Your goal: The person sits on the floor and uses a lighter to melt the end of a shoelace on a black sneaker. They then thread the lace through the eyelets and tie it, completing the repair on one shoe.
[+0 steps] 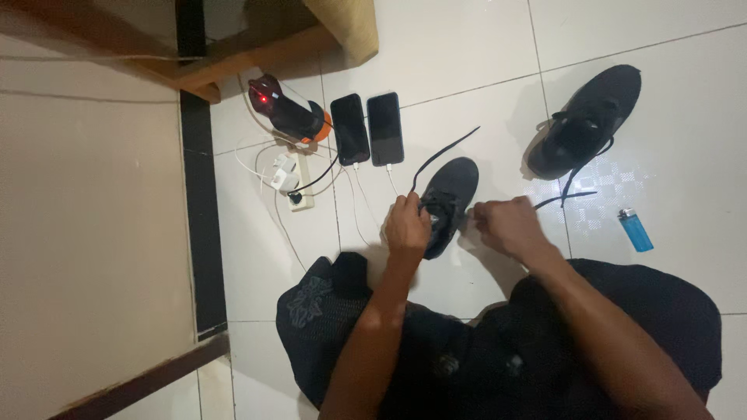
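A black shoe (451, 190) lies on the white tiled floor in front of me. My left hand (407, 225) pinches one end of its black lace (443, 154), which runs up and away over the tiles. My right hand (504, 225) is closed on the other lace end at the shoe's right side, and that end trails off to the right. A second black shoe (585, 120) with loose laces sits apart at the upper right.
Two dark phones (349, 128) (385, 128) lie charging beside a white power strip (289, 180) with cables. A black-and-orange flashlight (284, 113) with a red light lies left of them. A blue lighter (636, 229) rests at right. Wooden furniture stands at the top.
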